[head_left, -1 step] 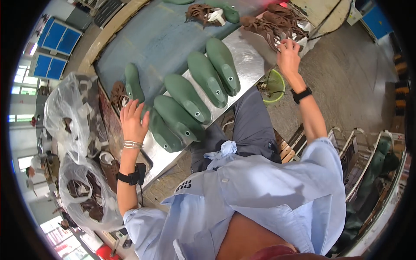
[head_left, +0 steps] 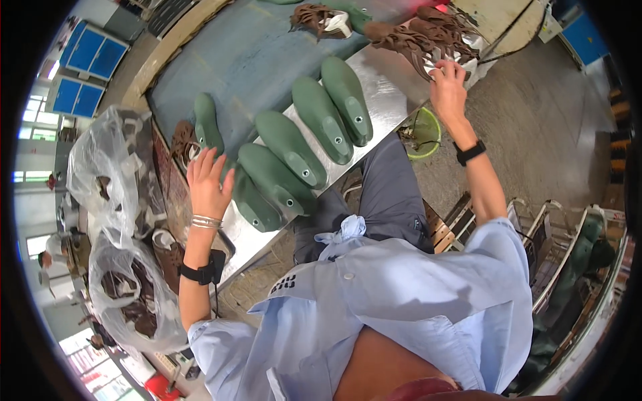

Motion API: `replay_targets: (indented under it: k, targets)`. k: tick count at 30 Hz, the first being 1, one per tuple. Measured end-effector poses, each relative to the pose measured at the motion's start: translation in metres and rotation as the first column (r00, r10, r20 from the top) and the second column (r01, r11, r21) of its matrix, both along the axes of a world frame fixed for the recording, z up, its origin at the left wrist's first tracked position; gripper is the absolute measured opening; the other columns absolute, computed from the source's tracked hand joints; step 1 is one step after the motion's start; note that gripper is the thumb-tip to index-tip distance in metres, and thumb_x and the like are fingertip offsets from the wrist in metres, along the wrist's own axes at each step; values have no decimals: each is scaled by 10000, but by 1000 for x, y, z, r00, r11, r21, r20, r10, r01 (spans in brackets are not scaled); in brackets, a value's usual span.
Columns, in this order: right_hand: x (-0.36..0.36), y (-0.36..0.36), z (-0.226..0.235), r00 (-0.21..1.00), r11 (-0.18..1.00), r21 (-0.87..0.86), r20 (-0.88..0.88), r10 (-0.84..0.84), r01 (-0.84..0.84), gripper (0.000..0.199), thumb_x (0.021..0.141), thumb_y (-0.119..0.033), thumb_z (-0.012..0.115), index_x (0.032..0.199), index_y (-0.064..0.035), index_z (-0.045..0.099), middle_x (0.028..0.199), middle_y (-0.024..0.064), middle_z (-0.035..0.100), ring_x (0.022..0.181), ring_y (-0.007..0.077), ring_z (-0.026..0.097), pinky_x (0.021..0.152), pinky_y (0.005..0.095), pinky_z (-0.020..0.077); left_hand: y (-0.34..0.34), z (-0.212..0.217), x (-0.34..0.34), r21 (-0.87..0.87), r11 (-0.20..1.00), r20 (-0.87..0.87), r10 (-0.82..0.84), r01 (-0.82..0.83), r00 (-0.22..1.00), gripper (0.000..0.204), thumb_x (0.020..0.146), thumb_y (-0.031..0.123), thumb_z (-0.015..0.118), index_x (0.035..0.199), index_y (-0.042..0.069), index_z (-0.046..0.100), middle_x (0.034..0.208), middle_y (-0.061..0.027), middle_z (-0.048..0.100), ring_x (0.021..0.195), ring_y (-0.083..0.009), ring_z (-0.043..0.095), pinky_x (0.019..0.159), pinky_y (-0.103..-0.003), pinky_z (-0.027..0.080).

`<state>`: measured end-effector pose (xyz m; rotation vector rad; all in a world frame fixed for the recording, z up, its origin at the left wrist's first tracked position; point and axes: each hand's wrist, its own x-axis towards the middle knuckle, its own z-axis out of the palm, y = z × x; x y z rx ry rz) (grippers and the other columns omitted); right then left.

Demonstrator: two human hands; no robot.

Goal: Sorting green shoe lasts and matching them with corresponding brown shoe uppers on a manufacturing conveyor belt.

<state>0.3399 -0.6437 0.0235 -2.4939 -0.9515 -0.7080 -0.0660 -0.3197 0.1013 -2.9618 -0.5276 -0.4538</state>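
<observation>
Several green shoe lasts (head_left: 321, 117) lie in a slanting row along the metal edge of the workbench, their holed ends toward me. My left hand (head_left: 209, 182) is held at the row's left end, next to the leftmost last (head_left: 253, 204), fingers spread and nothing in them. Whether it touches that last I cannot tell. At the bench's far right, my right hand (head_left: 448, 90) has its slightly bent, parted fingers at the edge of a pile of brown strappy shoe uppers (head_left: 414, 47) with white linings. The fingertips' contact is partly hidden.
Another green last (head_left: 207, 120) lies beside a brown upper (head_left: 182, 140) on the dark bench top (head_left: 234, 60). A brown-and-white upper (head_left: 319, 21) rests farther back. Clear plastic bags (head_left: 110, 177) stand left of the bench. Below its right edge is a green bin (head_left: 426, 144).
</observation>
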Motion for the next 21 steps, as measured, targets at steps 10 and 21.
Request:
replay_targets:
  k: [10,21]
  targets:
    - [-91,22,119,617,661,-156,254,745,-734,167,653,-12,674,816,-49,664,1082,1,581,1147,243,537,723,297,572,-61,67,93,-527,795,95,-297,301,950,956,722,399,773,1424,-26,281,1410,-195,424,1316,-291,401,1082,-405,296]
    - [-165,59,125,538,532,338,-83,839,-776,331,756,58,624,1072,-41,644,1178,76,594,1119,225,571,737,306,562,-59,35,-15,-982,152,166,432,110,886,543,779,135,698,1247,-29,474,1069,-98,633,940,-140,604,826,-291,514]
